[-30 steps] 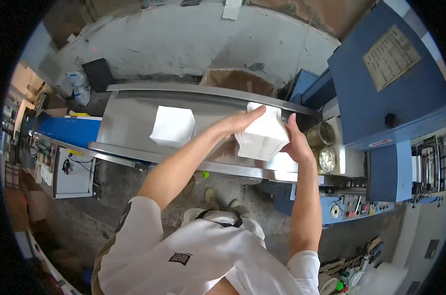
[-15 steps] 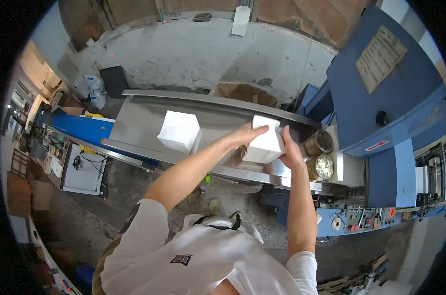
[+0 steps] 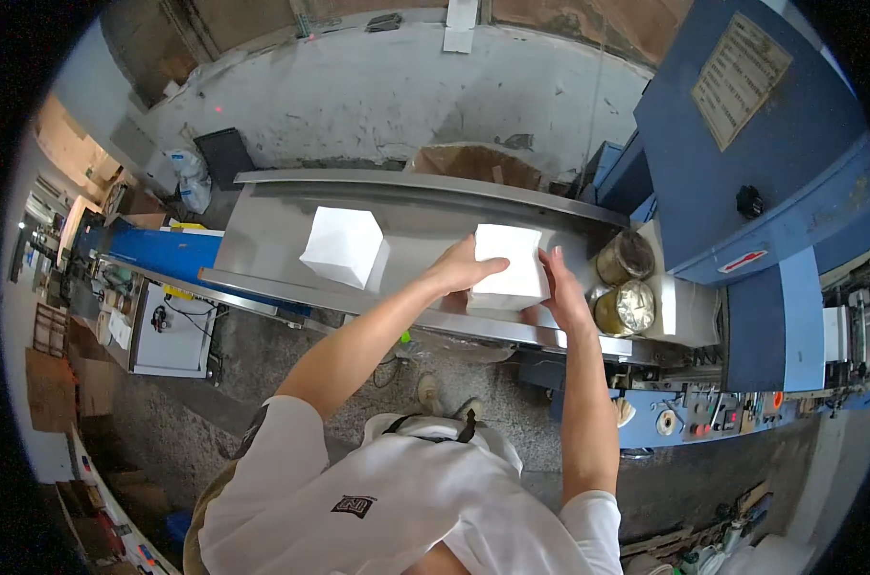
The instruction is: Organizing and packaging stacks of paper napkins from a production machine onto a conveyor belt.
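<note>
A squared stack of white paper (image 3: 512, 266) is between my two hands, over the right part of a shiny metal trough table. My left hand (image 3: 466, 267) grips its left side, the thumb lying across the top and the other fingers mostly hidden. Against its right side presses my right hand (image 3: 564, 292), fingertips at the far right edge. Farther left in the trough, apart from both hands, stands another white stack (image 3: 344, 244).
Two jars (image 3: 627, 309) stand just right of my right hand. Beyond them rises a blue machine (image 3: 751, 172). The trough's metal rim (image 3: 406, 182) runs along the far side, with a cardboard box (image 3: 478, 165) behind it. A blue surface (image 3: 167, 251) adjoins the left end.
The held stack has shifted slightly left and turned squarer to me, its top now facing up more. My left thumb lies lower on it. The other stack stays in place.
</note>
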`<state>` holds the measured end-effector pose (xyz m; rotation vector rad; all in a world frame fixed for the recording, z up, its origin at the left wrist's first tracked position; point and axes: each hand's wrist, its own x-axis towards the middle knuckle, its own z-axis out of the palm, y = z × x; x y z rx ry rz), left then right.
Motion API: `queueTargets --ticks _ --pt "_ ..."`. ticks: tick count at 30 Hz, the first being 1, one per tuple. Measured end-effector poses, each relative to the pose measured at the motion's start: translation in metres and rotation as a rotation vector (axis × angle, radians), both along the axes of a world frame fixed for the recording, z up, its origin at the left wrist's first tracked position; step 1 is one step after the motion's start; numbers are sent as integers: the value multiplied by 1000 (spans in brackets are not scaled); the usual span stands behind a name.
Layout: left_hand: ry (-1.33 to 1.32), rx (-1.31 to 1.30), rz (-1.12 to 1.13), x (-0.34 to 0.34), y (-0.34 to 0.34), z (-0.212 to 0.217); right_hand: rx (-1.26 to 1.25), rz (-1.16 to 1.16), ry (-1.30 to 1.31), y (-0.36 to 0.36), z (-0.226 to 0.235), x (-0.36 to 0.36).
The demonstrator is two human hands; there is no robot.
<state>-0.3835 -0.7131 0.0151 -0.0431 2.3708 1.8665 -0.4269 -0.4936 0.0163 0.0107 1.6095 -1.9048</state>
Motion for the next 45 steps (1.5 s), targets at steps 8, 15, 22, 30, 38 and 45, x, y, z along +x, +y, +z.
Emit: queueTargets --ticks 8,15,22,30,38,45 --pt "8 -40 -13 1 -2 4 214 -9 346 -12 17 7" --pt "-27 19 89 13 -8 7 517 -13 617 -28 30 18" --pt "-121 39 179 12 -25 1 676 3 668 -27 19 12" --pt "-244 474 268 30 -99 -36 656 -1 684 -14 13 8" --pt "-53 31 308 38 -73 20 438 -62 504 -15 14 0" --pt "-295 -212 123 -8 25 16 232 -99 319 3 -9 -16"
